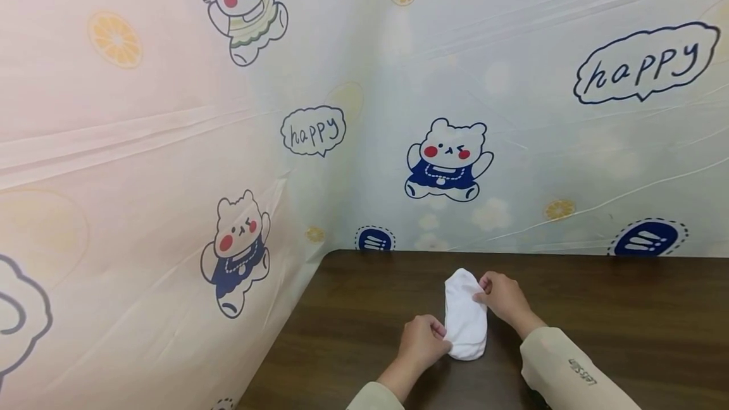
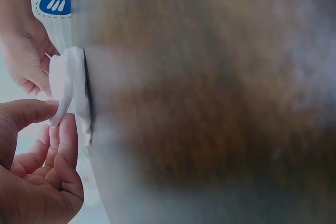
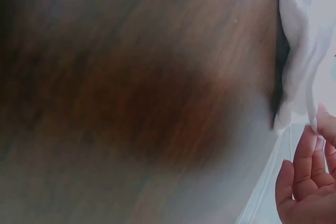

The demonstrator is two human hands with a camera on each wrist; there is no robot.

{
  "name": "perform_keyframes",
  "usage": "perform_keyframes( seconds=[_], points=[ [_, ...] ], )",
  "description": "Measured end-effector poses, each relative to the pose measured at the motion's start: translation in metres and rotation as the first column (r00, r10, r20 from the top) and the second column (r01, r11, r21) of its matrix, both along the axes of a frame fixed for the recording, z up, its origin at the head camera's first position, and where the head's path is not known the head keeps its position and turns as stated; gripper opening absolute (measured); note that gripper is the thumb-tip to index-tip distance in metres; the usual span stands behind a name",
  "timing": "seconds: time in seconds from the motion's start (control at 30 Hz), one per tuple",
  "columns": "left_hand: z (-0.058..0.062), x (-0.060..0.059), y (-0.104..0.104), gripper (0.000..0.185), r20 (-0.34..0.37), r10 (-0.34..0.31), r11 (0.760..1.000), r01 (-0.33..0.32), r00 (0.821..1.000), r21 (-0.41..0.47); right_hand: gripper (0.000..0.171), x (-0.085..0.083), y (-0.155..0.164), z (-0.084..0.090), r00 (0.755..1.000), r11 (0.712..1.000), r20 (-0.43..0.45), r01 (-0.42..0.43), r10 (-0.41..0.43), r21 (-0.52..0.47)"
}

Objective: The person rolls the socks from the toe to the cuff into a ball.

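Sock: white sock [image 1: 465,318] lies flat on the dark wooden counter [image 1: 626,309], near its back corner, between both hands.
Left hand: left hand [image 1: 423,341] has its grip closed on the sock's near edge, thumb and forefinger pinching the cloth.
Right hand: right hand [image 1: 502,297] pinches the far right edge, fingers curled.
Backdrop: cartoon-bear sheet [image 1: 450,160] hangs behind and to the left.

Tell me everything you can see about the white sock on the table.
The white sock is plain soft knit fabric, apparently folded into a short, rounded oblong. It lies flat on the dark wooden table, near the cartoon-printed backdrop. The left hand pinches its near left edge; the right hand holds its far right edge.
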State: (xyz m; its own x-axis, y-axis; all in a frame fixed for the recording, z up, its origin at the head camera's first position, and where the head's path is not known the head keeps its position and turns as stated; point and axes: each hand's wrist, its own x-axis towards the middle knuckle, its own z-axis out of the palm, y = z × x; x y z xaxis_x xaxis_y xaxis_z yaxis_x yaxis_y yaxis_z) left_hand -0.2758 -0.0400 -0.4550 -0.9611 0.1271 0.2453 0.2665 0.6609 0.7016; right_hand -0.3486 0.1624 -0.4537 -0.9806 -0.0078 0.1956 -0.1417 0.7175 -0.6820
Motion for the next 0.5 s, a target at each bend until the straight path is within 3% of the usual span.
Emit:
perform_keyframes(
  seconds=[0.5],
  points=[
    [0.0004, 0.0010, -0.0002, 0.019, 0.013, 0.014, 1.000, -0.014, 1.000, -0.015, 0.019, -0.0008, -0.0005, -0.0027, 0.999, 0.999, -0.031, -0.013, 0.015, 0.036]
  ],
)
